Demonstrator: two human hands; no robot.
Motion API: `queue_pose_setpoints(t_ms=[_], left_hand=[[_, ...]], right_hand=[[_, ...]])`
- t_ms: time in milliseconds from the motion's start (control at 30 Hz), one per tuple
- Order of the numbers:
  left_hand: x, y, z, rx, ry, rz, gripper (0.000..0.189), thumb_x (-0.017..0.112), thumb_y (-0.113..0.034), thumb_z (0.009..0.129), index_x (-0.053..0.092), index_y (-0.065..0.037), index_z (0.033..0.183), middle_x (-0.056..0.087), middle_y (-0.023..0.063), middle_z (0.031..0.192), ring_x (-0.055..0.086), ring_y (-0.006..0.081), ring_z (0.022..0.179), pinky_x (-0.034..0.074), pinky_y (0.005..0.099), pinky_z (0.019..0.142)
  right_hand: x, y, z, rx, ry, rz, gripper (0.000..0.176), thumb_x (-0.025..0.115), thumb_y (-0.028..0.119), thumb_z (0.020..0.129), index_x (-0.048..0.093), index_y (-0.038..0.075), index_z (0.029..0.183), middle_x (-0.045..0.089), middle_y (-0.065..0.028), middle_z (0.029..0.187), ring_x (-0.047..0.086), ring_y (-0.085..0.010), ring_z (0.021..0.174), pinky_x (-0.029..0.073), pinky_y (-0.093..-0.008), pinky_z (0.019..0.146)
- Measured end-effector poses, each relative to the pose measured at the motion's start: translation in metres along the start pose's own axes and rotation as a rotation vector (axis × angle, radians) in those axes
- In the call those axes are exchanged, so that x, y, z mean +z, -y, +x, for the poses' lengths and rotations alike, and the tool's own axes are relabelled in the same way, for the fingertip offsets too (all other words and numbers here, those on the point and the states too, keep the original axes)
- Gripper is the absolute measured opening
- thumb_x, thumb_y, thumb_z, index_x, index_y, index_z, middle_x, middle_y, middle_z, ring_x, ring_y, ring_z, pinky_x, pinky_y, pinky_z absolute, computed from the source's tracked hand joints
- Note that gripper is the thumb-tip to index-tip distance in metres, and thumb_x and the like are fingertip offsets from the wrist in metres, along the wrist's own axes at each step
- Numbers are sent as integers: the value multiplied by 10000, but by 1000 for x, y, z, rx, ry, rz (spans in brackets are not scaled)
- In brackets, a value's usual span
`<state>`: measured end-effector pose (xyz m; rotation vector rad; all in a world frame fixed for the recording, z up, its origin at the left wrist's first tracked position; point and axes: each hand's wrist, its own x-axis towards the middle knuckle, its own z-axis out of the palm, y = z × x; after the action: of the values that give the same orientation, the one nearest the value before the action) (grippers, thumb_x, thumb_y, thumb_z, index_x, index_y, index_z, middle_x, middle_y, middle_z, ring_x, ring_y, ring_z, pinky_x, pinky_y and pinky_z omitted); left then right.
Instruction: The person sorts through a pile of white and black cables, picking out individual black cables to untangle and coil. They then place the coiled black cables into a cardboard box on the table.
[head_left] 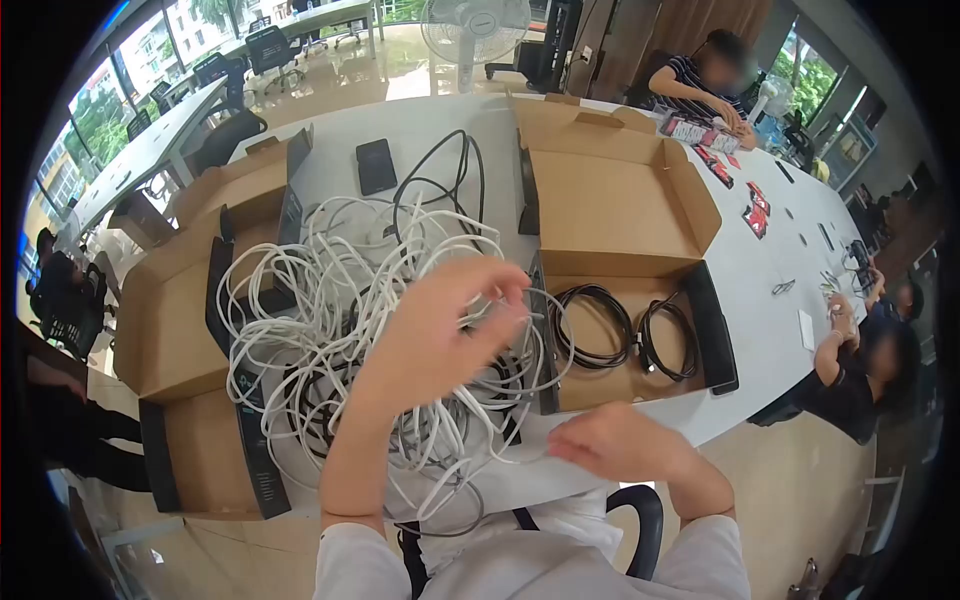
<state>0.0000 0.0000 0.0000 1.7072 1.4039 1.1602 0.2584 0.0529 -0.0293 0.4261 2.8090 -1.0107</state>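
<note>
A large tangle of white cables (pixel 300 335) covers the table in front of me, with some black and grey cables mixed in. My left hand (pixel 430 335) is over the tangle, its fingers and thumb curled around a white cable; a loop of that cable bulges out to the right. Lower right, near the table edge, my right hand (pixel 620 445) has its fingertips pinched together on a thin white cable that runs back to the tangle. The exact grip points are partly hidden by the fingers.
Right of the tangle, an open cardboard box (pixel 620 270) holds coiled black cables (pixel 592 325). More open boxes (pixel 205 440) stand on the left. Behind the tangle lie a dark phone-like slab (pixel 376 166) and a black cable (pixel 470 175). Other people sit along the table at right.
</note>
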Motion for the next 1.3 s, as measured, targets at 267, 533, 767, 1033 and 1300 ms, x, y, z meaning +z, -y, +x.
queue_pose_setpoints(t_ms=[267,533,767,1033,1300], left_hand=[[63,31,1,-23,221,938,576,807,-278,614,585,-32,1085,591,142,927,611,303,899,513,413,750],[51,37,3,-44,367,784,193,679,-87,592,617,-33,766,623,162,708,631,348,717,508,409,678],[-22,-23,-12,-116,-56,466,272,570,-74,646,647,-5,898,616,143,678,643,230,664,488,334,617],[-43,-10,-23,-23,-696,-484,242,437,-21,674,584,76,841,481,13,621,302,44,498,223,206,465],[-54,1,-15,50,-809,-852,213,413,-58,677,507,10,855,352,2,558,270,75,468,226,224,451]], right_hand=[[28,-2,9,-37,44,-111,282,553,265,900,569,-8,830,619,-169,747,613,-369,712,488,-443,636],[31,1,8,-40,70,-83,251,564,234,891,581,-15,864,623,-182,758,613,-379,722,483,-456,648],[6,8,11,11,-131,351,264,612,117,870,515,-17,1076,647,-146,812,662,-263,756,522,-333,684],[4,-8,47,-48,-347,617,248,517,141,956,489,-11,1149,628,-90,1015,607,-145,948,490,-289,799],[3,1,85,-133,-242,1059,348,499,274,972,490,35,1225,570,-62,1175,527,-151,1110,420,-310,925]])
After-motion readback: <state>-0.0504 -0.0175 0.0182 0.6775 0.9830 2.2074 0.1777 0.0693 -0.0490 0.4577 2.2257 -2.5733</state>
